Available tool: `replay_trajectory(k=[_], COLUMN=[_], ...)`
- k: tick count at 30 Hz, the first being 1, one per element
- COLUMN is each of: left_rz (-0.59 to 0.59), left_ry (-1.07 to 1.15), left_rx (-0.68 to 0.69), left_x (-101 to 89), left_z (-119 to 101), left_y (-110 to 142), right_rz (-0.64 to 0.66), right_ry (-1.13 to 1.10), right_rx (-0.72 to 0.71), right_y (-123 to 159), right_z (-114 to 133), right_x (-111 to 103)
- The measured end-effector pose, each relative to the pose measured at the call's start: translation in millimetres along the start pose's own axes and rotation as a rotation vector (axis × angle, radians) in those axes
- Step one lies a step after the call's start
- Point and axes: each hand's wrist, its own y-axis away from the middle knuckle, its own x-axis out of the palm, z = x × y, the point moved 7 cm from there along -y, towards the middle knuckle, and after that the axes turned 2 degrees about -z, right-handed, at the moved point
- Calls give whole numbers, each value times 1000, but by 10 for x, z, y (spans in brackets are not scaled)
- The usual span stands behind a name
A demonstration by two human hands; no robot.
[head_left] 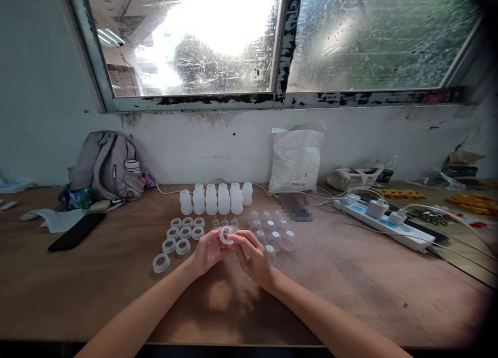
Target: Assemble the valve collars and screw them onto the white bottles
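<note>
In front of me, my left hand (211,253) grips a translucent bottle collar ring (224,235), tilted on its edge. The fingers of my right hand (252,255) are closed on the same ring from the right. A clear piece, perhaps a teat, shows at the ring's right side, partly hidden by fingers. Several loose collar rings (168,245) lie in rows left of my left hand. Just beyond my hands stand a few clear teats (215,222). Several clear dome caps (288,241) are grouped to the right of my right hand.
Frosted white bottles (211,200) stand in rows behind the teats. A black phone (77,232) and a grey backpack (107,166) are at the left. A white plastic bag (296,161) leans on the wall. At the right, a power strip (385,225) trails cables.
</note>
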Motion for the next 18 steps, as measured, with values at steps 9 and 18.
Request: replay_trajectory(k=[9, 18], left_rz=[-5, -84], left_ry=[-30, -93], left_rx=[-38, 1], left_x=[-101, -165], left_z=[25, 22], left_y=[-45, -68], right_rz=[93, 118], right_ry=[-11, -35], right_rx=[-36, 10], right_y=[-5, -39], right_z=[-8, 3], right_x=[118, 112])
